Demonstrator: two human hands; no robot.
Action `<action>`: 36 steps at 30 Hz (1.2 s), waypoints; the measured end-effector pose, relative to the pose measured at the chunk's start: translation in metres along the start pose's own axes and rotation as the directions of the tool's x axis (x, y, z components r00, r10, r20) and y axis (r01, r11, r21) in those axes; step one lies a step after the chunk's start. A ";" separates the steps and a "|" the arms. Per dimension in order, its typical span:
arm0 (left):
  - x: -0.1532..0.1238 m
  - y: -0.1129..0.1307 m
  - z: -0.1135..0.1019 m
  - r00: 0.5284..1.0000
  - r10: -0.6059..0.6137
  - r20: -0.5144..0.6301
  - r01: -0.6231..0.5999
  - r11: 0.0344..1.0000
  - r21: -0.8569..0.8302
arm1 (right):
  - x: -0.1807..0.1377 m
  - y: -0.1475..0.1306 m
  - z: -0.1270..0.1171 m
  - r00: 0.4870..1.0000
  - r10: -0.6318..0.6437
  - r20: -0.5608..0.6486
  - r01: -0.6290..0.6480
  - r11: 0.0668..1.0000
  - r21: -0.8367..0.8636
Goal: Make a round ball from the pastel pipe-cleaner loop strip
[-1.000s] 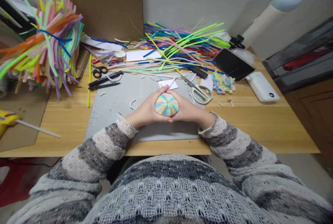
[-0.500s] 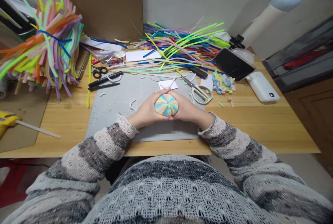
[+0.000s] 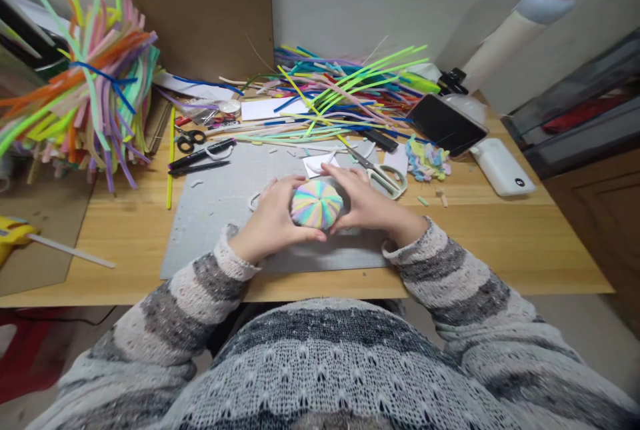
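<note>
A round, puffy ball [image 3: 317, 205] with pastel stripes meeting at its middle, apparently made of pipe cleaners, is between my hands over the grey cutting mat [image 3: 200, 243]. My left hand [image 3: 277, 217] curves round its left side, thumb along the near edge. Around the right side is my right hand [image 3: 363, 200], its thumb at the near right edge and its fingers over the far side. Just beyond lies a small white card [image 3: 313, 167] with a pale pipe cleaner piece on it. Light-handled scissors [image 3: 387, 180] rest beside my right hand. The ball's underside is hidden.
A big bundle of pipe cleaners [image 3: 105, 83] stands at left, with more loose pipe cleaners [image 3: 350, 90] along the wall. Black scissors [image 3: 190, 140], pens [image 3: 200, 157], a yellow glue gun [image 3: 15, 233], a phone [image 3: 445, 123], a white power bank [image 3: 503, 167] and pastel scraps [image 3: 427, 159] surround the mat.
My hands have spread a little and loosened round the ball, showing more of it. The ball has shifted slightly left and tilted.
</note>
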State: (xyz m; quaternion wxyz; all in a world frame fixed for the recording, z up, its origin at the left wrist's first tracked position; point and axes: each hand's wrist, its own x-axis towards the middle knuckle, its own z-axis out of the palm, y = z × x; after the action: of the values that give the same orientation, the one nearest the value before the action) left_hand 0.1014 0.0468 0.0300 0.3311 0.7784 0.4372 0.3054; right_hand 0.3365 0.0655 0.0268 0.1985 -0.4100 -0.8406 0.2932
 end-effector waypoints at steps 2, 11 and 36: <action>-0.001 -0.003 -0.015 1.000 0.003 -0.026 -0.003 1.000 -0.020 | -0.003 0.003 -0.010 0.998 -0.059 0.031 0.058 0.998 0.023; 0.014 -0.014 -0.013 0.961 0.170 0.219 -0.099 0.948 -0.301 | 0.001 -0.015 0.018 0.993 -0.112 -0.043 0.120 0.954 0.275; 0.017 -0.025 0.000 0.953 0.259 0.159 -0.216 0.944 -0.248 | 0.010 -0.026 0.012 0.868 -0.344 -0.357 0.378 0.925 0.027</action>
State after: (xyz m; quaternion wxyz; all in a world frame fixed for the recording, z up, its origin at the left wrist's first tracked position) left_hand 0.0972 0.0714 0.0136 0.4187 0.8080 0.2685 0.3160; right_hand 0.3089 0.0572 0.0353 0.4139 -0.2806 -0.8391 0.2142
